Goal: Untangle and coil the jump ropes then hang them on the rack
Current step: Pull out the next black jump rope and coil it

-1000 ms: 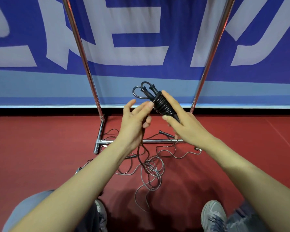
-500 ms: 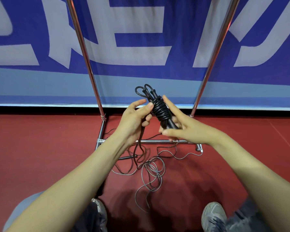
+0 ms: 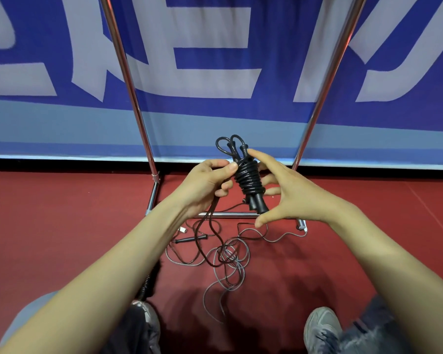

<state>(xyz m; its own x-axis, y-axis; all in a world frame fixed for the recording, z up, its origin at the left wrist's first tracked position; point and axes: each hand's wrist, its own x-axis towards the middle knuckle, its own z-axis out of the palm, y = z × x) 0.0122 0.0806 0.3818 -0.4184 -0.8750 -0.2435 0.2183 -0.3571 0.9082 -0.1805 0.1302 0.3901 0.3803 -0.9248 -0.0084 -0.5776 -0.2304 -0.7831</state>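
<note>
A black jump rope (image 3: 248,180) is wound into a tight bundle around its two handles, with small loops sticking out at the top. My left hand (image 3: 205,185) grips it from the left, thumb pressed on the coils, and a loose black strand hangs from this hand to the floor. My right hand (image 3: 289,198) is spread behind and beside the bundle. Its forefinger touches the top and its thumb sits under the handle ends. A grey jump rope (image 3: 230,264) lies tangled on the red floor below. The chrome rack (image 3: 128,80) stands just behind.
The rack's right pole (image 3: 327,72) and base bar (image 3: 225,214) frame the space in front of a blue and white banner. A black handle (image 3: 189,239) lies on the floor by the tangle. My shoes (image 3: 320,328) are at the bottom edge.
My right hand has let go of its grip on the handles and spread its fingers around the bundle. The bundle has tipped more upright, and my left thumb has moved onto the coils.
</note>
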